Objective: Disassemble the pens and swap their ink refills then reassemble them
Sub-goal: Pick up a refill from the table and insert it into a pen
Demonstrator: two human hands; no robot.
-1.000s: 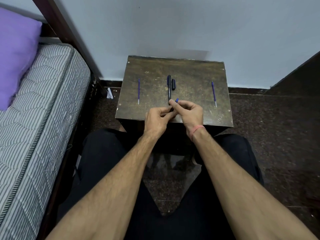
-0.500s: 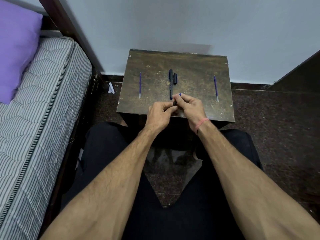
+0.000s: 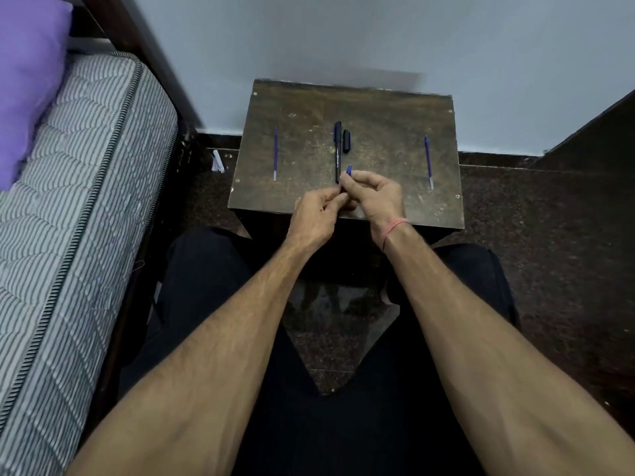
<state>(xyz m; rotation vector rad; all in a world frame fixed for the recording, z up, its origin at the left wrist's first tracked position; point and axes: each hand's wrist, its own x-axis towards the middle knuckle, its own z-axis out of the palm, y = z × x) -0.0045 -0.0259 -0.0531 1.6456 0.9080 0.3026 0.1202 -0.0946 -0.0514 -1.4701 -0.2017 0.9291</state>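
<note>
Both hands meet over the near edge of a small dark wooden table (image 3: pixel 388 111). My right hand (image 3: pixel 376 195) and my left hand (image 3: pixel 316 214) pinch a small blue pen part (image 3: pixel 348 170); only its blue tip shows above the fingers. A black pen barrel (image 3: pixel 338 151) lies lengthwise in the middle of the table, its near end just by my fingertips. A short black cap (image 3: pixel 346 141) lies right beside it. One thin blue ink refill (image 3: pixel 275 154) lies on the left of the table, another blue refill (image 3: pixel 428 162) on the right.
A striped mattress (image 3: pixel 68 214) with a purple pillow (image 3: pixel 27 80) runs along the left. A pale wall stands behind the table. A dark panel (image 3: pixel 598 132) rises at the right. My legs in black trousers are under the table's near edge.
The view shifted slightly. My two hands stay together on the blue part, fingers working it a little; the parts lying on the table have not moved.
</note>
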